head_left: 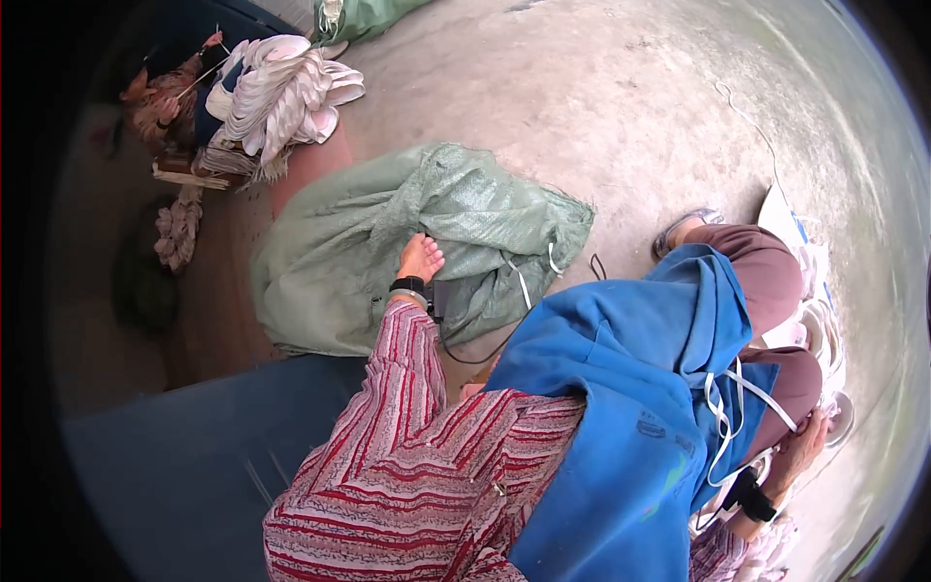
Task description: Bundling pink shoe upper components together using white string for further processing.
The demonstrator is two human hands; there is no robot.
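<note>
My left hand (pixel 422 258) is closed, its fingers curled into the cloth of a large green woven sack (pixel 330 242). The sack lies bulging and creased on the floor, with white tie strings (pixel 522 283) hanging from its side. At the lower right, beside my knee, my right hand (pixel 803 446) reaches down against a pile of white curved pieces (pixel 819 330) that look like shoe parts. Its fingers are partly hidden, so their grip is unclear. A blue apron (pixel 611 339) covers my lap.
At the upper left, another person (pixel 173 102) holds a thin strand near a big bundle of white curved pieces (pixel 281 97). A second green sack (pixel 373 15) lies at the top. A dark blue panel (pixel 204 456) stands at lower left. A thin cord (pixel 752 121) trails over the concrete floor (pixel 601 107).
</note>
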